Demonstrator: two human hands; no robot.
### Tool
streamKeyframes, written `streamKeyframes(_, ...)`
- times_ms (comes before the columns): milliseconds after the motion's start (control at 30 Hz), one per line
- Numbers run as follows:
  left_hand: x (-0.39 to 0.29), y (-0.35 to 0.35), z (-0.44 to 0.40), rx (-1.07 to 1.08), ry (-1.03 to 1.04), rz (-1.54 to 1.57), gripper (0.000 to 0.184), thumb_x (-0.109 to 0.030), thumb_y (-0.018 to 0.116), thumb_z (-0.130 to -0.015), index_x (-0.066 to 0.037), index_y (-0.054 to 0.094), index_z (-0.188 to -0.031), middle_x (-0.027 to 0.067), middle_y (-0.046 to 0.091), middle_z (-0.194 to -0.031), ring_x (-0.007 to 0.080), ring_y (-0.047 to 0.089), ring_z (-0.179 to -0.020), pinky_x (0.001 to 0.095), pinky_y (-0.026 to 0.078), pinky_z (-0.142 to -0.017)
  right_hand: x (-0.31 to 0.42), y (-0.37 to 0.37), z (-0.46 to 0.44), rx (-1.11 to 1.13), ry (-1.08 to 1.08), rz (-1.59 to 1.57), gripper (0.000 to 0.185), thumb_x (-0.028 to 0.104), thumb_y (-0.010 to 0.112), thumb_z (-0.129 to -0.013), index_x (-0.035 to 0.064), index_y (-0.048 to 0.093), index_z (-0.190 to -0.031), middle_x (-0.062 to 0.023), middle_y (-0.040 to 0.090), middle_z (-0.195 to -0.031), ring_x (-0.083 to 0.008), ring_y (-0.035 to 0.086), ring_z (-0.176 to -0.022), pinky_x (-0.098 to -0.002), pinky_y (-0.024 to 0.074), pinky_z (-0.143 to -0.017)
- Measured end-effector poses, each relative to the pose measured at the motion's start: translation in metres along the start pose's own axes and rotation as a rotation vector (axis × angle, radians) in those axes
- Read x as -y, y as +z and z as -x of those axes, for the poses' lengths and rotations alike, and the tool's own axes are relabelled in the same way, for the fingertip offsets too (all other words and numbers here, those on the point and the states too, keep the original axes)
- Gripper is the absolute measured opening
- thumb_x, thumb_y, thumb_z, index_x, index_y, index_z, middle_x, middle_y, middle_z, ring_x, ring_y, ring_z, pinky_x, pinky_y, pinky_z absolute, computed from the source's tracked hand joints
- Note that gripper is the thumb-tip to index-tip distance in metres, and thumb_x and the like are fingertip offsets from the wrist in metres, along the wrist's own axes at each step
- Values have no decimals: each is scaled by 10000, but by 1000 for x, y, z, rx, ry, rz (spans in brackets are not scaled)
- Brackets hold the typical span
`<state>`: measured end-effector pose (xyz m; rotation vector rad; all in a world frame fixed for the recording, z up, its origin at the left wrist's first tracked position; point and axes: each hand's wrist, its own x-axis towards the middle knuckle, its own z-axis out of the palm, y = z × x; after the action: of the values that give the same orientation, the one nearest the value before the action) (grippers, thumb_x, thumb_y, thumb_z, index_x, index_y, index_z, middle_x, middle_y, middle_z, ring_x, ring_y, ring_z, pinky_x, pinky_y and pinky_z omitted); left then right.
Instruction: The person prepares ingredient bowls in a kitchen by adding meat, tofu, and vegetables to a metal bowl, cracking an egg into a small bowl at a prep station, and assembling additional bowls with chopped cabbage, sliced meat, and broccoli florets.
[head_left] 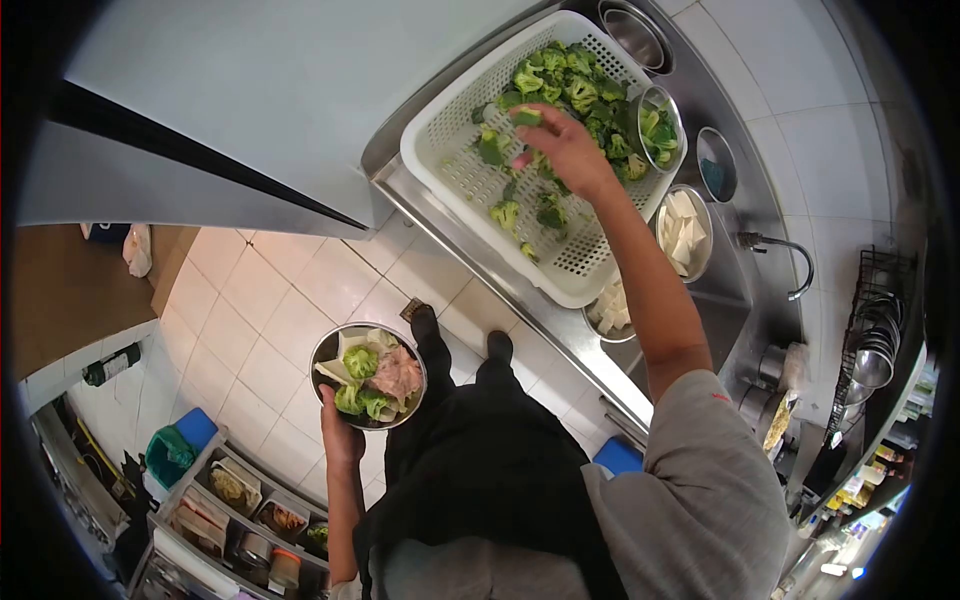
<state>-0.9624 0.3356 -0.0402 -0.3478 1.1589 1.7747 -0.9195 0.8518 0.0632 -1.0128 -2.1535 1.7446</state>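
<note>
My left hand (343, 438) grips the rim of a round metal bowl (318, 352). In the bowl lie broccoli florets (361, 362), pale leafy pieces and pink raw meat (396, 374). Over a white perforated basket (426, 165) at the upper centre, my right hand (562, 148) holds a piece of broccoli (526, 117) between its fingers. Loose broccoli (581, 95) is heaped toward the basket's far side and scattered thinly nearer to me. A small bowl of green pieces (658, 137) sits at the basket's right edge.
Beside the basket stand a bowl of white slabs (683, 232) and another of white chunks (610, 309), near the sink (712, 325) and its faucet (785, 258). Food containers (235, 485) fill a counter at the lower left. A wire rack (872, 340) hangs at the right.
</note>
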Motion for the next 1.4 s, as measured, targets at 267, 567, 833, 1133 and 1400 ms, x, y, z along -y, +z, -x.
streamKeyframes(267,4,9,-14,-27,-21,-98,679,-531,353,-1071,-43,335,-1543,128,465,-1521,259,472,-1380,420,361,-1161,-35,35,43,39,-175,876,366,189,730,-799,109,596,-1131,-209,676,-1046,-387,664,-940,-461,522,-831)
streamKeyframes(567,-13,82,-49,-165,41,-349,680,-587,421,-1040,25,560,-1306,32,611,-836,81,530,-623,244,399,-482,44,40,79,-18,-297,365,351,118,679,-824,129,569,-1157,-160,701,-1008,-358,681,-849,-389,546,-747)
streamKeyframes(833,-31,134,-41,1,16,-468,632,-567,377,-1055,-20,548,-1324,33,625,-848,83,549,-604,229,396,-443,54,131,127,431,-852,715,511,411,774,-822,145,629,-1234,-126,572,-1362,-357,519,-1278,-470,396,-1064)
streamKeyframes(1133,-37,148,-38,82,-29,-527,636,-574,370,-1054,-6,561,-1268,27,628,-819,82,565,-601,232,410,-451,50,103,141,189,-727,554,531,389,704,-896,123,619,-1348,-146,498,-1491,-365,456,-1373,-448,365,-1114)
streamKeyframes(1400,-37,157,-35,149,-91,-463,586,-552,396,-1056,-10,580,-1183,34,632,-815,85,567,-591,236,410,-455,57,77,214,-162,-553,413,354,214,842,-777,70,681,-1057,-100,648,-1030,-294,622,-897,-379,527,-785)
